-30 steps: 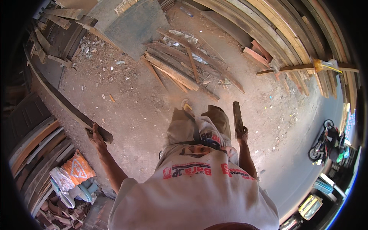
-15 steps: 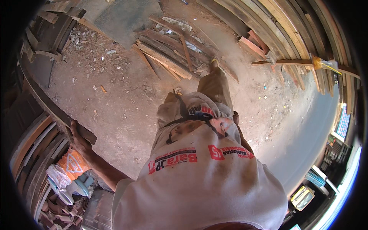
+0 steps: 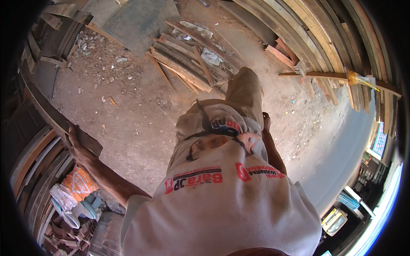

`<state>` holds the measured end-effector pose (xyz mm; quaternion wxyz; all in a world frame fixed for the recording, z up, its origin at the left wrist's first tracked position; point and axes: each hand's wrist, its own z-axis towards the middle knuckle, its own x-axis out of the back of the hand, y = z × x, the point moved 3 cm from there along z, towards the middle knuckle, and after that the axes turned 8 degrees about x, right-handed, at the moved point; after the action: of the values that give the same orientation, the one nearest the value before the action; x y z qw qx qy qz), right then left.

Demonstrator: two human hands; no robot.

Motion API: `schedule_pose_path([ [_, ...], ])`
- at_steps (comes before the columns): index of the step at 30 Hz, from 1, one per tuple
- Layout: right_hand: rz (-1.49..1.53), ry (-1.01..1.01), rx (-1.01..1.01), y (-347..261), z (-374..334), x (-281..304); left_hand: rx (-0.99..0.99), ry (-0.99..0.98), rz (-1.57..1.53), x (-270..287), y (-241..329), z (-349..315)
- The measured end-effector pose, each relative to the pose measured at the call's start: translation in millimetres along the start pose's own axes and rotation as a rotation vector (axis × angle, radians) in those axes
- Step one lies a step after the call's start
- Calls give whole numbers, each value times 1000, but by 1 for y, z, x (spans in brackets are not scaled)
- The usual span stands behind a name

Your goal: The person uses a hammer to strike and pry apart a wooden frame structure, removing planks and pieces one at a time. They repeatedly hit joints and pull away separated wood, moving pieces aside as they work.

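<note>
My left hand point(image 3: 80, 149) is closed around the near end of a long dark wooden plank point(image 3: 55, 117) at the left. The plank runs up along the left side, and its cut end sticks out past my fingers. My right hand point(image 3: 267, 121) hangs low beside my right leg point(image 3: 245, 89), partly hidden by my trousers and shirt. Its fingers are too small and shaded to make out.
A heap of loose boards point(image 3: 179, 64) lies on the dirt floor ahead. Long stacked timbers point(image 3: 294, 34) line the upper right, with a crossbar point(image 3: 316, 74). An orange bag point(image 3: 80, 182) sits beside stacked planks point(image 3: 36, 160) at the left.
My left hand and the plank's end have shifted slightly left and toward the far side. My right leg is now bent with the knee forward, and more of my right hand shows.
</note>
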<state>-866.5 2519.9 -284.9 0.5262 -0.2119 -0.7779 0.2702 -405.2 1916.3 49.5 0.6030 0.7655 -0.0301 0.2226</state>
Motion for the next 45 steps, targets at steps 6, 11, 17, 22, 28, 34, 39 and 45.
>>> schedule_pose_path([
  [6,7,15,-125,-17,-20,8,-44,30,94,-23,34,-1],
  [11,-80,54,-216,-6,-31,20,-145,-20,117,-49,48,0],
  [17,-18,-46,93,-69,7,30,-131,-30,194,-31,37,10],
  [22,136,-296,288,-156,62,-3,-9,-6,144,-41,48,-3],
  [28,-48,-15,832,-300,104,-23,-113,-25,169,-34,40,14],
  [34,135,-209,480,-269,66,-32,-112,-6,132,-39,37,3],
  [39,339,-176,-24,-94,16,-37,-215,10,215,-49,41,-9],
  [45,7,-317,-138,62,-86,-5,-215,2,273,-60,40,-15],
])
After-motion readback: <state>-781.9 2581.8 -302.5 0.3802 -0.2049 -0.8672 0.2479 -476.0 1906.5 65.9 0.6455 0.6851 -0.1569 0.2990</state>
